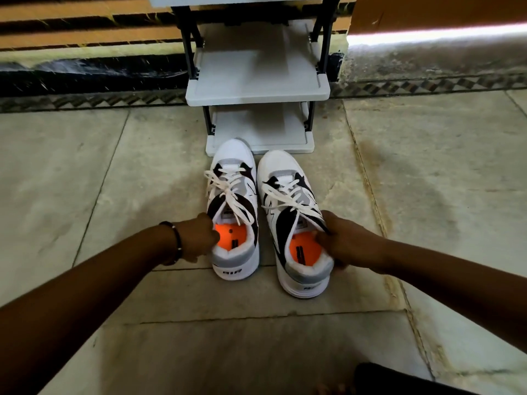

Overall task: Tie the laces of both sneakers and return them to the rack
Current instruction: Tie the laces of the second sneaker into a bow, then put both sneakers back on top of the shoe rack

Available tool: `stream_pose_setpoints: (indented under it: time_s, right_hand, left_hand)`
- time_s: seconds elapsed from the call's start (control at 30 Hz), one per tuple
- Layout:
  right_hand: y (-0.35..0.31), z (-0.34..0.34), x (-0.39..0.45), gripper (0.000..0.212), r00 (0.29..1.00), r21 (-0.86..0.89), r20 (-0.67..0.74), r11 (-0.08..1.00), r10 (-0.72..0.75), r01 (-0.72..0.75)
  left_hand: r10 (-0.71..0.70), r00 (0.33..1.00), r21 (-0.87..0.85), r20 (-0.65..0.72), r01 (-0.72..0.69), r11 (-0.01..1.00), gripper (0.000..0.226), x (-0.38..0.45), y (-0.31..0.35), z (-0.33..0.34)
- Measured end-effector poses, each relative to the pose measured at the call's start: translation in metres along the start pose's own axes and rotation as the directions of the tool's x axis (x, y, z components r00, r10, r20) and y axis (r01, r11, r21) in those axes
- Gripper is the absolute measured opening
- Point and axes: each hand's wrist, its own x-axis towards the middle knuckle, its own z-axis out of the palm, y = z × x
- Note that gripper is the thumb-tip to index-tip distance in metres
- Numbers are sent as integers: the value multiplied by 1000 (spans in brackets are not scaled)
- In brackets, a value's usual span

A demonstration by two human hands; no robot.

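Two white, grey and black sneakers with orange insoles stand side by side on the floor, toes toward the rack. Both have white laces tied in bows. My left hand [199, 238] grips the left sneaker [235, 212] at its collar, thumb inside the opening. My right hand [342, 243] holds the right sneaker [291, 223] at its outer collar, fingers reaching into the opening. The grey tiered shoe rack [256, 89] stands just beyond the toes, its shelves bare.
Pale stone floor tiles spread on both sides of the sneakers. A dark patterned border strip [85, 101] and a wall run behind the rack. Part of my dark clothed leg [399, 380] shows at the bottom right.
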Motion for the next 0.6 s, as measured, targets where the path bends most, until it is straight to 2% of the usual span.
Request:
stream_pose_setpoints:
  time_s: [0.07, 0.17, 0.27, 0.3, 0.37, 0.4, 0.47, 0.53, 0.6]
  right_hand:
    - [-5, 2, 5, 27, 1000, 34, 3, 999, 12, -12]
    - [-8, 0, 13, 33, 1000, -100, -11, 995, -14, 13]
    - [-8, 3, 17, 42, 996, -137, -67, 990, -53, 44]
    - [-8, 6, 18, 42, 993, -109, -94, 992, -68, 58]
    - [-6, 13, 19, 39, 980, -44, -173, 995, -98, 92]
    - [-4, 16, 21, 37, 971, 0, -211, 994, -109, 112]
    - [-3, 23, 27, 34, 961, 174, -257, 974, -99, 147]
    - [-2, 32, 36, 33, 959, 358, -280, 923, -41, 144]
    - [-3, 40, 38, 37, 942, 429, -335, 894, 21, 133]
  left_hand:
    - [32, 999, -67, -11, -32, 997, 40, 4, -3, 7]
    - [49, 996, -58, -78, -53, 997, 42, 3, -1, 15]
    - [-17, 999, -293, -49, 2, 956, 45, 9, -3, 16]
    - [-18, 1000, -346, 10, 20, 938, 41, 14, -5, 16]
    - [-16, 999, -495, 38, 33, 869, 35, 19, -8, 19]
    - [-5, 1000, -569, -25, -11, 823, 47, 24, -11, 24]
    - [20, 983, -576, -182, -123, 808, 76, 38, -18, 36]
    - [101, 963, -572, -250, -231, 787, 73, 45, -21, 50]
    - [179, 942, -588, -283, -318, 743, 64, 40, -20, 58]
